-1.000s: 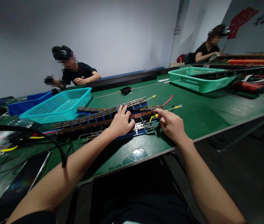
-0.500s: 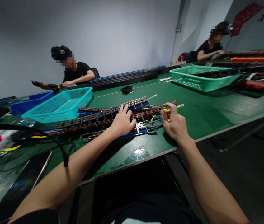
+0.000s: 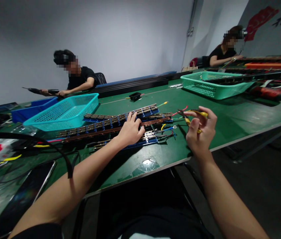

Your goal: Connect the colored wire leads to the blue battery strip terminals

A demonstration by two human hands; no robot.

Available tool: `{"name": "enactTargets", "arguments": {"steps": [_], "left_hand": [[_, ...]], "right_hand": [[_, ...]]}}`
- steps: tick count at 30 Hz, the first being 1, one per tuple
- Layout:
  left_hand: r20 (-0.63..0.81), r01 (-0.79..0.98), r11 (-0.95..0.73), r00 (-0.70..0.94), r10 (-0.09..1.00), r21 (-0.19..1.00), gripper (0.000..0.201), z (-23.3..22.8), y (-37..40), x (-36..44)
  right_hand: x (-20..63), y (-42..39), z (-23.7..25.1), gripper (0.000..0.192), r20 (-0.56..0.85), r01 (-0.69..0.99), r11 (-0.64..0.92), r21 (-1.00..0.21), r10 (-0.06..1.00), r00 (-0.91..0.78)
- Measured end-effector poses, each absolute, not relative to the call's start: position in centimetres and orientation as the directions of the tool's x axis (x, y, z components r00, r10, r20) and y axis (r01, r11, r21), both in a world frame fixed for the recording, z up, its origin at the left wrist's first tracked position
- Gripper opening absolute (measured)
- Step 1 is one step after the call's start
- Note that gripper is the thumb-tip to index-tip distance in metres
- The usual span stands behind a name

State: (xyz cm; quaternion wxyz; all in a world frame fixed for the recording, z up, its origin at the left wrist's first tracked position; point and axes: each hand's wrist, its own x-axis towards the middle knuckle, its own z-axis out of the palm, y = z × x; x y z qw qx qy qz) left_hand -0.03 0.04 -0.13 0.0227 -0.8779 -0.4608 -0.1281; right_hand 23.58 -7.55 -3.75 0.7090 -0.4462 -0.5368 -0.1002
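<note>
1. Fingers of the right hand (image 3: 201,132) curl around yellow-handled pliers (image 3: 192,117), raised above the table's near edge.
2. Left hand (image 3: 130,130) presses spread fingers flat on the long contact strips (image 3: 110,125) mid-table (image 3: 225,116).

yellow-handled tool (image 3: 192,117) partly hidden by right hand (image 3: 200,132), faces blurred

The left hand (image 3: 130,131) presses flat on long contact strips (image 3: 110,126) lying on the green table (image 3: 220,122). The right hand (image 3: 201,131) is lifted above the table edge, fingers closed around yellow-handled pliers (image 3: 192,117). A turquoise basket (image 3: 63,111) sits beyond the strips.
</note>
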Motion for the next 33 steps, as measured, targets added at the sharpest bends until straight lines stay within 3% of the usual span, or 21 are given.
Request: {"name": "enactTargets", "arguments": {"steps": [4, 10, 14, 23, 30, 33], "left_hand": [[0.255, 0.816, -0.574, 0.541, 0.801, 0.071, 0.036, -0.21, 0.14, -0.06], [0.248, 0.809, -0.586, 0.558, 0.792, 0.053, 0.038, -0.29, 0.27, -0.06], [0.237, 0.813, -0.580, 0.554, 0.798, 0.053, 0.040, -0.20, 0.17, -0.03], [0.237, 0.812, -0.580, 0.553, 0.799, 0.060, 0.037, -0.12, 0.07, -0.06], [0.223, 0.814, -0.579, 0.555, 0.801, 0.053, 0.038, -0.01, 0.07, 0.03], [0.223, 0.820, -0.569, 0.545, 0.809, 0.058, 0.037, 0.00, 0.07, 0.05]], "right_hand": [[22.86, -7.99, -4.50, 0.033, 0.887, 0.632, 0.630, -0.451, 0.240, 0.394], [23.00, -8.11, -4.74, 0.034, 0.854, 0.702, 0.489, -0.518, 0.260, 0.450], [23.26, -8.17, -4.76, 0.039, 0.865, 0.709, 0.502, -0.495, 0.214, 0.453], [23.36, -8.05, -4.61, 0.039, 0.896, 0.740, 0.507, -0.442, 0.223, 0.384], [23.35, -7.99, -4.43, 0.017, 0.860, 0.757, 0.423, -0.498, 0.354, 0.368], [23.09, -8.13, -4.18, 0.020, 0.864, 0.771, 0.427, -0.473, 0.396, 0.311]]}}
